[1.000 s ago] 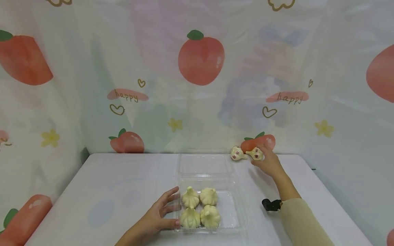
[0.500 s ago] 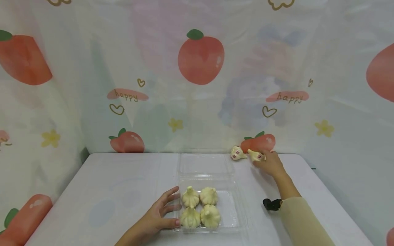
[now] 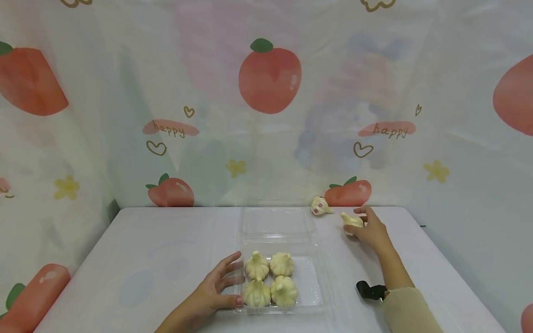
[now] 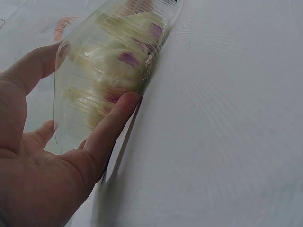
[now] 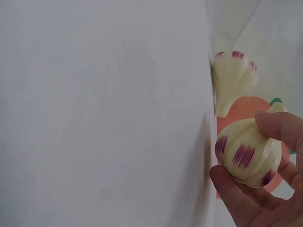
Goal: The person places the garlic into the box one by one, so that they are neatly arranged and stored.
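My right hand pinches a garlic bulb between thumb and fingers, low over the right rear of the table. The bulb is cream with purple patches, its stem up beside the thumb. Another garlic bulb lies behind it, near the table's back edge. A clear plastic clamshell box stands open at the front middle, with several garlic bulbs in its left part. My left hand rests spread against the box's left wall, fingertips touching the plastic in the left wrist view.
The box's raised clear lid reaches toward the back edge. A white table bears everything. Behind it hangs a patterned curtain with printed fruit. A black strap piece sits at the right wrist.
My right hand has lifted the garlic bulb from the back edge and drawn it toward the front and slightly right. The left hand and the box have stayed in place.
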A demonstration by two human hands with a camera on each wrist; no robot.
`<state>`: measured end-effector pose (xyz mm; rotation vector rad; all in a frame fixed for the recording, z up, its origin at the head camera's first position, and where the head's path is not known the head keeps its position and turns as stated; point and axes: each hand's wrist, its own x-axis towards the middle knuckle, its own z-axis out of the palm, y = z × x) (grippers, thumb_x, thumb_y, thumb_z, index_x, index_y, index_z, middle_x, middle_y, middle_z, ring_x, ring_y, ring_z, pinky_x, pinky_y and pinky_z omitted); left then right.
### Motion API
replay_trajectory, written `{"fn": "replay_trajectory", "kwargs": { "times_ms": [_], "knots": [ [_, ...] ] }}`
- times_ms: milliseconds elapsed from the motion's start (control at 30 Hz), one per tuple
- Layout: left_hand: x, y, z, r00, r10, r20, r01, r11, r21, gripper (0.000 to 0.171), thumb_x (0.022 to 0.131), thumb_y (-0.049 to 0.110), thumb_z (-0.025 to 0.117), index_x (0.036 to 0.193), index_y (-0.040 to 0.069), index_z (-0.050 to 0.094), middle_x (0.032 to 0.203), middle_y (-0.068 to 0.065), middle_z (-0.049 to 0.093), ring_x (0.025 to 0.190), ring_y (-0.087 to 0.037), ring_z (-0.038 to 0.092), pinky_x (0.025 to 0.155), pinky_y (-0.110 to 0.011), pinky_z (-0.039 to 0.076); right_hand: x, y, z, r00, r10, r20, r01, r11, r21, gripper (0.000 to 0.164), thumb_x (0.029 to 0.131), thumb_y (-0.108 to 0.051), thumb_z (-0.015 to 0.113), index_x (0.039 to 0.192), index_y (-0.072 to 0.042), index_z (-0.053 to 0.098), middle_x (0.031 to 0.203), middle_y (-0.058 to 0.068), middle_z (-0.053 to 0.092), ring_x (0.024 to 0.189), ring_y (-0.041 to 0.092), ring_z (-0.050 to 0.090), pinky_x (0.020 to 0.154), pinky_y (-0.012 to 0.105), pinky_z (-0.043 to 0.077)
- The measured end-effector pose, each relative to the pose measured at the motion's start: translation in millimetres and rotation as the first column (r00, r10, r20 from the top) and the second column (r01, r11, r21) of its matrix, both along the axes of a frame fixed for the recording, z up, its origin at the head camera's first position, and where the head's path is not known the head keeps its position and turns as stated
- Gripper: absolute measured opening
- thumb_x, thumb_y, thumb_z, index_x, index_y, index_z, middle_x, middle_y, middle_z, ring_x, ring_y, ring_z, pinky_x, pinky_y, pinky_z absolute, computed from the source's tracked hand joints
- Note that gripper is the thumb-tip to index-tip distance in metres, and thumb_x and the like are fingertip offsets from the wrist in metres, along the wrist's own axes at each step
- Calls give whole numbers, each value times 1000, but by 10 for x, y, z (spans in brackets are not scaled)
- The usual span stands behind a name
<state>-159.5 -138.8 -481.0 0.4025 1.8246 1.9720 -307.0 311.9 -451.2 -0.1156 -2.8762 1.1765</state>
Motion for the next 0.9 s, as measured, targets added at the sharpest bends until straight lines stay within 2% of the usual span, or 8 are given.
{"fn": "replay_trajectory", "kwargs": {
  "times_ms": [167, 333, 433, 600, 900],
  "knots": [
    [-17, 11, 16, 1000, -2, -7, 2, 1000, -6, 98, 85, 10, 79, 160, 23, 17, 161, -24, 18, 141, -44, 35, 97, -43, 51, 163, -51, 57, 999, 12, -45, -14, 999, -47, 73, 89, -37, 74, 148, -11, 39, 139, 30, 48, 113, 40, 55, 78, 37, 51],
    [1, 20, 23, 1000, 4, 20, -4, 1000, -26, 96, 86, 13, 78, 160, 24, 18, 161, -23, 19, 141, -41, 37, 95, -43, 52, 273, -115, 119, 996, 52, -71, -58, 995, -79, 63, 91, -34, 73, 142, -9, 48, 129, 24, 53, 101, 32, 59, 71, 30, 52],
    [20, 29, 22, 999, 5, 40, -4, 1000, -29, 95, 87, 14, 78, 160, 25, 18, 161, -22, 18, 141, -41, 36, 94, -44, 53, 328, -148, 174, 993, 76, -90, -84, 992, -95, 56, 92, -32, 72, 138, -8, 52, 125, 22, 54, 101, 30, 59, 72, 30, 52],
    [19, 23, 2, 1000, 9, 21, -9, 1000, -30, 96, 86, 13, 78, 160, 25, 18, 161, -21, 19, 141, -41, 36, 97, -43, 51, 430, -199, 291, 988, 112, -107, -125, 984, -124, 50, 93, -30, 71, 135, -9, 56, 125, 21, 55, 97, 30, 61, 73, 33, 51],
    [16, 15, 5, 1000, 8, 20, -7, 999, -32, 97, 86, 13, 79, 160, 25, 18, 161, -21, 18, 141, -42, 35, 94, -41, 53, 540, -304, 400, 988, 139, -63, -147, 979, -138, 51, 90, -33, 75, 133, -13, 57, 132, 17, 56, 115, 35, 57, 75, 33, 49]
  ]
}}
